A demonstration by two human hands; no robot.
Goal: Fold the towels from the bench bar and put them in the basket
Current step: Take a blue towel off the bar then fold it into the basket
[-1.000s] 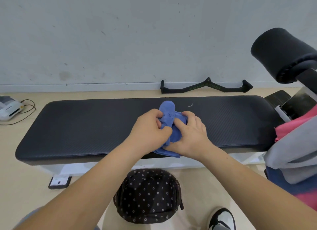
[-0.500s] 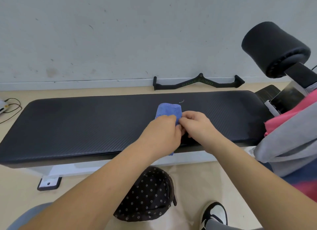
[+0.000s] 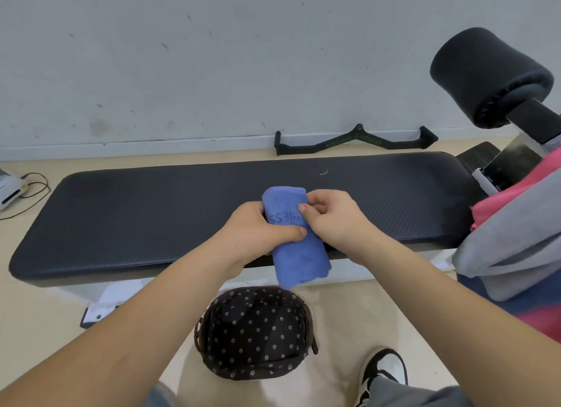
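A blue towel (image 3: 296,245) is folded into a narrow strip with letters on it. It lies over the front edge of the black bench pad (image 3: 151,212) and its lower end hangs toward the floor. My left hand (image 3: 258,233) grips its left side, thumb across the front. My right hand (image 3: 331,217) pinches its right edge near the top. Directly below, on the floor, stands a dark basket (image 3: 255,330) lined with flower-print cloth. Pink and grey towels (image 3: 513,242) hang at the right, on the bench's bar.
A black padded roller (image 3: 488,75) sticks up at the bench's right end. A black cable handle (image 3: 355,141) lies on the floor by the wall. A white device (image 3: 9,188) with a cord sits at the far left. My shoe (image 3: 384,373) is beside the basket.
The towel was bunched between both hands; now it is a longer flat strip, pulled toward me so its end hangs off the bench over the basket.
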